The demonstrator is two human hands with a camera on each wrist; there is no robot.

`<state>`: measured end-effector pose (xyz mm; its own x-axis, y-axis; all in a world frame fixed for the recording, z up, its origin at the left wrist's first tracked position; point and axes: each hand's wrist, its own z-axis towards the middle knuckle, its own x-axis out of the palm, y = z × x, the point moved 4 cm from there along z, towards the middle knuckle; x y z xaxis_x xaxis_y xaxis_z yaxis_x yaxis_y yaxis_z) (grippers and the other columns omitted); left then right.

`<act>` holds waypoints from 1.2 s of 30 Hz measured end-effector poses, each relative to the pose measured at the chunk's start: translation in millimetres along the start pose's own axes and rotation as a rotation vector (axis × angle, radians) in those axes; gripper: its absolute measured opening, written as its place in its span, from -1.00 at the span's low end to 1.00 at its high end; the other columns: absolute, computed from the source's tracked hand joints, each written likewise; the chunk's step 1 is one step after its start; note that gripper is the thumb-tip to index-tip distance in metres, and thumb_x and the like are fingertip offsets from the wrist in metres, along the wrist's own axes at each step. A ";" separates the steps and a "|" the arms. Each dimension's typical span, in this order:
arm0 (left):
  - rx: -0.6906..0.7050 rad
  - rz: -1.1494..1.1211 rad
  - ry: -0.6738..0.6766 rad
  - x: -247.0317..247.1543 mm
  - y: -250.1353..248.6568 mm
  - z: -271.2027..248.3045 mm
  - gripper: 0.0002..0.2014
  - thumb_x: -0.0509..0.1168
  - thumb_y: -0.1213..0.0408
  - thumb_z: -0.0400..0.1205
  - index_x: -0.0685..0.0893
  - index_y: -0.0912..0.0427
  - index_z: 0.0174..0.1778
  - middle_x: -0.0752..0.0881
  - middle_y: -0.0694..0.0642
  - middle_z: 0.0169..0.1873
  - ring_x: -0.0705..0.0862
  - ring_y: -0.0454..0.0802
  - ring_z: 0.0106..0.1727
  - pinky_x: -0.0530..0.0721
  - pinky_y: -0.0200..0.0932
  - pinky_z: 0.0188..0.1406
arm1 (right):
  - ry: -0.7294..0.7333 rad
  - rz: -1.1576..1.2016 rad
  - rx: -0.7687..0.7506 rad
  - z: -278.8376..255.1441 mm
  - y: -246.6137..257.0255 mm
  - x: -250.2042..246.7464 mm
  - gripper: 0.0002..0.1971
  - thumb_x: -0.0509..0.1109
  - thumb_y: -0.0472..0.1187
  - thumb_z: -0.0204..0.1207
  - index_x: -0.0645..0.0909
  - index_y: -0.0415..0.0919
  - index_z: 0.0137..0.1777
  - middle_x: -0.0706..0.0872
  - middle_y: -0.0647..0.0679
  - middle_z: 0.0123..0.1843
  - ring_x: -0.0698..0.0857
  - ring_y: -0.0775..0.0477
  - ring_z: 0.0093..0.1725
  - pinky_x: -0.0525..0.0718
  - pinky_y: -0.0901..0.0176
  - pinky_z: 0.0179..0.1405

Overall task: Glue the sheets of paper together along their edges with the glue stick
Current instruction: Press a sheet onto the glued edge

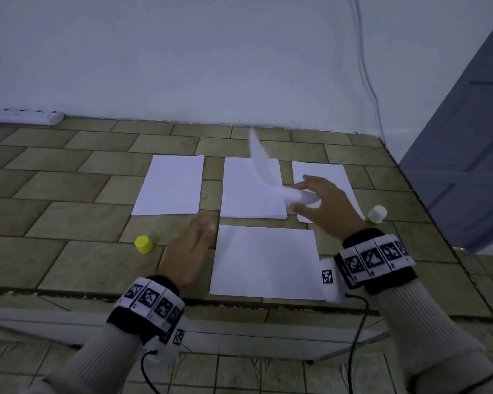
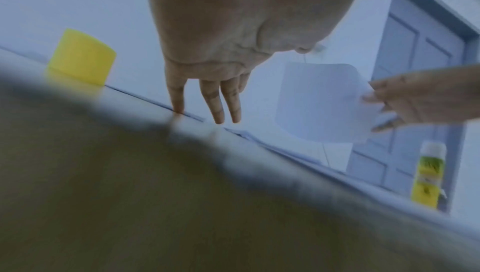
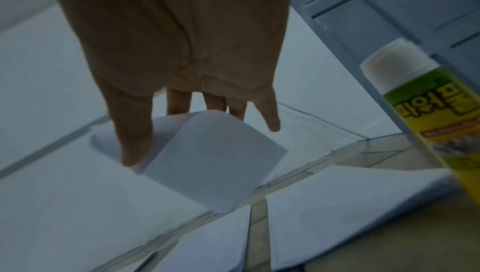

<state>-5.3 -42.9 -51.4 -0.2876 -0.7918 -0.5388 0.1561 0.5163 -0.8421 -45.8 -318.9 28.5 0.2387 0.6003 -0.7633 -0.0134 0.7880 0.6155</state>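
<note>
My right hand [image 1: 310,199] pinches a white sheet [image 1: 264,166] by its corner, lifted in the air above the middle stack of paper [image 1: 248,200]; the pinch shows in the right wrist view, thumb on the lifted sheet [image 3: 207,153]. A single sheet [image 1: 171,186] lies at the left, another [image 1: 333,177] at the right under my hand, and one sheet [image 1: 264,260] lies nearest me. My left hand [image 1: 194,245] rests flat beside the near sheet, fingers [image 2: 218,109] straight. The uncapped glue stick [image 1: 376,216] stands upright at the right. Its yellow cap [image 1: 143,244] sits to the left.
The tiled table [image 1: 69,194] ends at a wall at the back and drops off on the right, next to a blue-grey door [image 1: 467,137]. A white power strip [image 1: 26,116] lies at the back left. A cable [image 1: 365,66] hangs down the wall.
</note>
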 end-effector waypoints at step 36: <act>-0.025 -0.062 0.191 9.1 -6.0 -17.7 -0.85 0.35 0.31 0.67 0.69 -0.03 0.08 0.70 -0.20 0.03 0.68 -0.27 0.03 0.59 -0.53 -0.08 | 0.166 0.221 0.315 -73.3 -47.8 31.4 -0.49 0.53 -0.40 0.40 0.56 -0.17 0.36 0.69 -0.13 0.14 0.73 -0.08 0.03 0.74 0.03 0.10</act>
<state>-25.6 -47.4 -50.8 -0.4700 -0.7473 -0.4698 0.1099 0.4785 -0.8712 -108.8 -327.7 -39.3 0.1035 0.7842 -0.6118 0.2572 0.5730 0.7781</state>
